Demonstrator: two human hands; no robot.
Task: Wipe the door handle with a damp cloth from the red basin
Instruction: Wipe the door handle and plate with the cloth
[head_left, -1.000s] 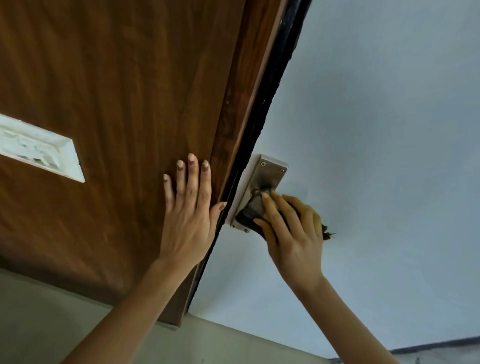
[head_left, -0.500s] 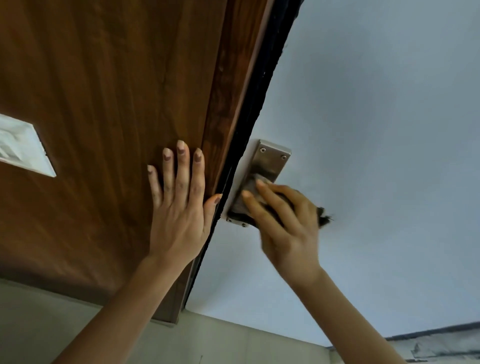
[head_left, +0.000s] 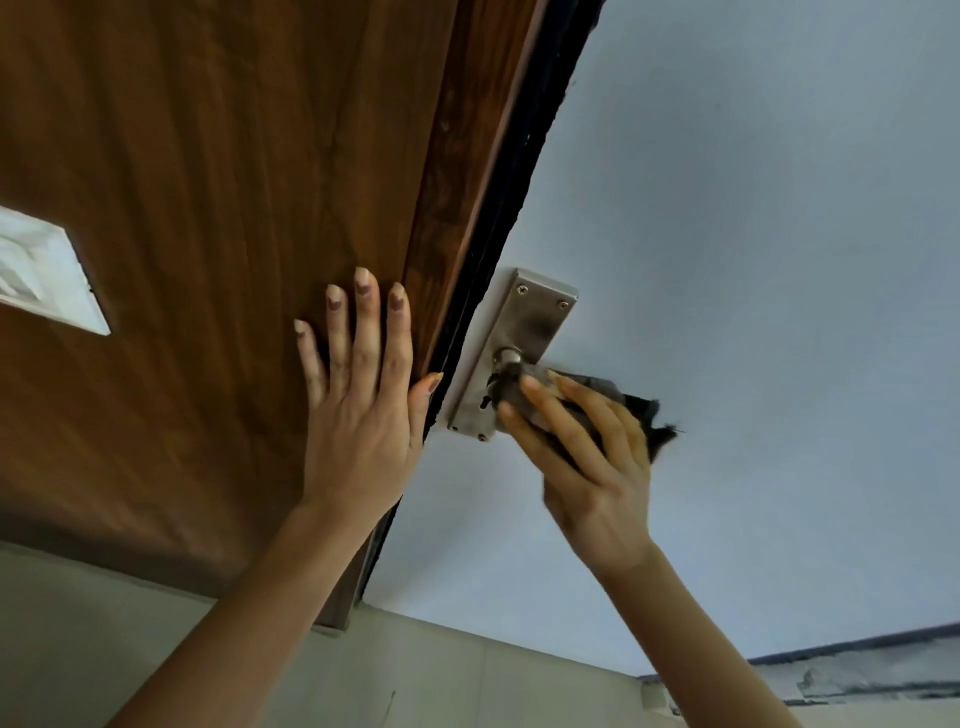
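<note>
Dark cloth (head_left: 597, 387) under the right hand (head_left: 592, 467) hides the handle (head_left: 506, 358).

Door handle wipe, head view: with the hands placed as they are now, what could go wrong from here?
The left hand lies flat on the wooden door with its thumb at the dark gap beside the edge; if the door shifts, the thumb may get pinched. The right hand presses the dark cloth over the handle, so the upper metal plate could be left unwiped. The frayed cloth end might snag.
</note>
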